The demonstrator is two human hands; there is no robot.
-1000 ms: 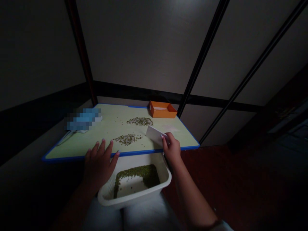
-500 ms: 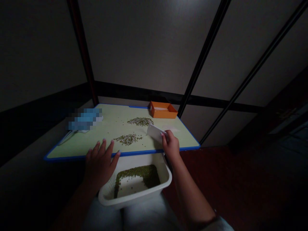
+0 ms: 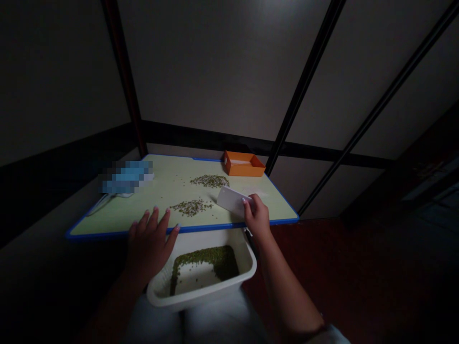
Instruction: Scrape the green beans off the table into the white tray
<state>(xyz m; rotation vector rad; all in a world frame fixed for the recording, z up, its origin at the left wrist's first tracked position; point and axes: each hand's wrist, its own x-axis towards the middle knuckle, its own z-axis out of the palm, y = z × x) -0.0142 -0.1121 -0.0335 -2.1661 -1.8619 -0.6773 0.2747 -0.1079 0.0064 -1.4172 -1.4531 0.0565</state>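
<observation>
My right hand point(image 3: 256, 217) is closed on a flat white card point(image 3: 231, 200), held just right of the nearer pile of green beans point(image 3: 191, 207) on the pale green board point(image 3: 107, 217). A second bean pile point(image 3: 210, 180) lies farther back. My left hand point(image 3: 148, 241) rests open, fingers spread, on the board's blue front edge. Below the edge, on my lap, sits a white basin point(image 3: 204, 270) holding more green beans.
An orange box point(image 3: 244, 164) stands at the board's far right corner. A blue blurred object point(image 3: 125, 177) with a white cable lies at the left. Dark frame bars and a pale wall rise behind. A dark red floor lies to the right.
My right hand and the white card have shifted slightly, with the card now lying flatter close to the nearer bean pile. My left hand has stayed in place.
</observation>
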